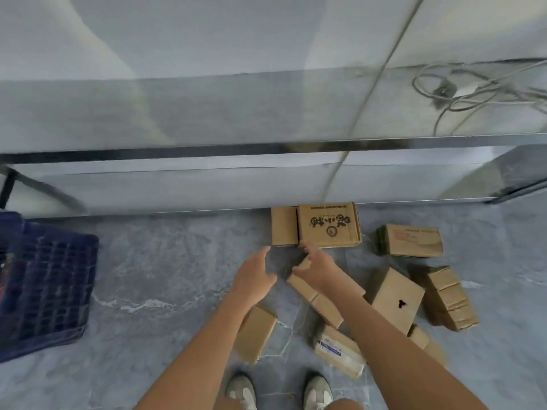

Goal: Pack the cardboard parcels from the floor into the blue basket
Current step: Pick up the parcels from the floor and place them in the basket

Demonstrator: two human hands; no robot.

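Several brown cardboard parcels lie on the grey floor. A printed parcel (328, 224) and a plain one (284, 226) sit side by side against the table's base. My right hand (315, 266) rests over the end of a long flat parcel (319, 300), its fingers curled around that end. My left hand (256, 273) hovers just left of it, fingers apart, holding nothing. Another parcel (256, 332) lies under my left forearm. The blue basket (44, 282) stands on the floor at the far left, well apart from both hands.
More parcels lie to the right: one with red print (414, 241), one with a dark mark (398, 300), a stack (450, 297) and a labelled one (337, 350). A steel table (266, 113) with cables (461, 90) spans the view ahead. My shoes (318, 392) are at the bottom.
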